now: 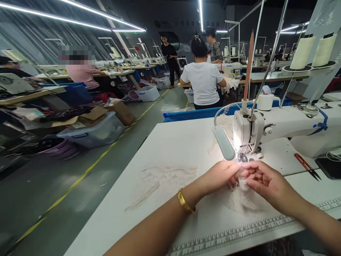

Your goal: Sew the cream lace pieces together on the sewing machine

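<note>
Both hands are just in front of the needle area of a white sewing machine [290, 119]. My left hand [222, 176], with a gold bangle [185, 201] on its wrist, pinches the upper edge of a piece of whitish lace fabric [243, 202]. On the other side of that edge, my right hand [269, 183] has its fingers curled round the same fabric. The lace hangs down in folds onto the white table [170, 142]. Another sheer lace piece [165, 177] lies flat to the left. The fingertips partly hide the held edge.
Orange-handled thread snips [306, 165] and a dark phone [330, 168] lie at the right. A printed ruler [239, 233] runs along the front edge. A grey lamp [224, 143] stands beside the needle area. Thread cones [302, 53] rise behind. A person in white [202, 81] sits ahead.
</note>
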